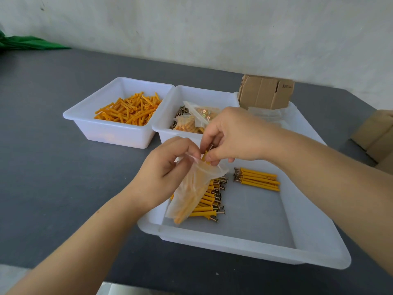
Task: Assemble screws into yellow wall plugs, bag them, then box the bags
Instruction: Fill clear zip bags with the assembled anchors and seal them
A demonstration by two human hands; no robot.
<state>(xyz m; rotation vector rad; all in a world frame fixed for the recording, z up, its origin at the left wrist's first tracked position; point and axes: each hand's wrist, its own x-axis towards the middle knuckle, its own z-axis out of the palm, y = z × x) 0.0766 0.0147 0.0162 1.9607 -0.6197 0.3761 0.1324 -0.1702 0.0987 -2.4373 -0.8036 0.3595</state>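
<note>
Setting: dark grey table point(63, 167) against a pale wall, white trays spread across the middle of the frame.
Left hand: your left hand point(163, 173) pinches the rim of the clear bag point(191, 194), holding its mouth open at frame centre.
Right hand: your right hand point(229, 137) grips a yellow plug with its screw point(204, 155), tip at the bag's mouth, just beside your left fingers.
Handling: I'd guess the bag is light, floppy and a bit slippery, so keep hold at the rim; the plugs look stiff and easy to pinch.
Bag position: it hangs over the big tray point(255, 248), above the row of assembled plugs point(212, 201).
Further out: another bunch point(257, 178) lies to the right, loose plugs point(129, 109) upper left, filled bags point(197, 118) and flat cartons point(265, 92) behind.
</note>
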